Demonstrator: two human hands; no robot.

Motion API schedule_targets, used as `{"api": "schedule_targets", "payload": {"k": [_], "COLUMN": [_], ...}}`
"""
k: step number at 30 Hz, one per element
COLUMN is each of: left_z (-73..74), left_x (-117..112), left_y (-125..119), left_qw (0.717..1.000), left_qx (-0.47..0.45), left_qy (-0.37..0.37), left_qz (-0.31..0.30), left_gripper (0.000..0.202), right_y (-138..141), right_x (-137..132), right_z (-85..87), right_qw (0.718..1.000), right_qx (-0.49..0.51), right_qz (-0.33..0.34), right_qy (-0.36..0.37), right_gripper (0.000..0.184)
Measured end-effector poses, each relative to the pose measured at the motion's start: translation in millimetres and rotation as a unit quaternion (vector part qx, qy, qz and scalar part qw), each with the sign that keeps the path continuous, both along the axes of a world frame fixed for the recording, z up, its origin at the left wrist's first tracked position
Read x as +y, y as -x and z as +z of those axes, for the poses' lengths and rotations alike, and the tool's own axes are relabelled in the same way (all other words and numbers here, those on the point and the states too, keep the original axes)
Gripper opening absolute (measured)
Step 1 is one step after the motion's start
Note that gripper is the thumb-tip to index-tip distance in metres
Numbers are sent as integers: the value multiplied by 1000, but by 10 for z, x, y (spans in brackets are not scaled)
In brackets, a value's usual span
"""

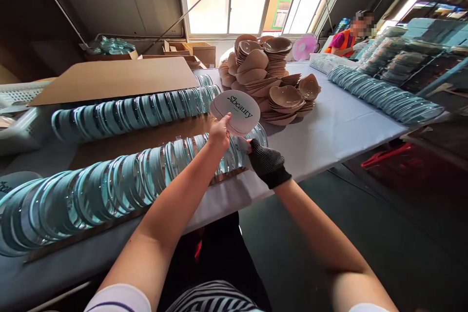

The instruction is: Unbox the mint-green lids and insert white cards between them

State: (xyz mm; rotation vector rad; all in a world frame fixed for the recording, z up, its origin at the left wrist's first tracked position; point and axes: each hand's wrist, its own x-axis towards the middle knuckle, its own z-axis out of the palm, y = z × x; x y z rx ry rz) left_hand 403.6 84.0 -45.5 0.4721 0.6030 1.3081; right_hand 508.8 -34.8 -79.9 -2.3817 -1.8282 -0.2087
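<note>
My left hand grips the lower edge of a white oval card printed "beauty", thumb on its face. The card is held tilted above the table. My right hand, in a dark knitted glove with bare fingertips, is closed at the end of the near row of clear plastic shells. Its fingertips pinch the edge of a clear plastic shell; the glove hides part of the grip. Just beyond the card stand stacked beige bra cups.
A second row of clear shells lies behind, beside a cardboard sheet. At the far right are more shells, a white basket, a pink fan and a seated person in an orange vest. The table edge runs along my right.
</note>
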Motion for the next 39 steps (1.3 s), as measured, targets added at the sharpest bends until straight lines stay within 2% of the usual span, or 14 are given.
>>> {"api": "schedule_targets", "payload": {"k": [3,8,11,17,19,21,24,26,27,28,30,33,36,39], "left_z": [-12,-54,-49,-46,-68,-91,-111,-114,-114,-112,-108,-105,-121,-147], "left_x": [17,58,56,29,26,18,3,3,7,11,4,-90,-265,-416], "left_y": [8,5,17,43,42,36,13,-11,-23,-34,-40,7,128,273], "left_qw": [1000,999,999,999,1000,1000,1000,999,999,999,999,999,997,996], "left_qx": [-3,-11,-15,9,10,14,21,26,26,24,20,9,10,45], "left_qy": [3,31,45,33,23,12,0,-3,-7,-13,-20,-38,-68,-70], "left_qz": [8,-3,-7,-6,-11,-10,8,21,23,24,26,8,-28,-17], "left_gripper": [21,30,34,22,18,17,18,20,21,21,18,12,8,14], "right_y": [3,-66,-73,-37,-41,-76,-170,-233,-260,-286,-334,-370,-251,45], "right_x": [66,-96,-5,214,202,175,140,128,129,136,177,287,350,309], "right_z": [-3,-27,-57,-128,-146,-182,-257,-261,-231,-177,-4,298,458,430], "right_qw": [1000,999,998,996,987,953,828,759,761,793,867,912,950,952], "right_qx": [11,25,37,59,135,264,508,601,606,578,488,331,181,102], "right_qz": [10,25,42,46,57,87,159,177,165,143,96,51,50,77], "right_qy": [14,7,15,50,73,124,177,179,165,130,-15,-235,-249,-279], "right_gripper": [40,37,37,30,27,28,48,58,61,61,60,61,63,60]}}
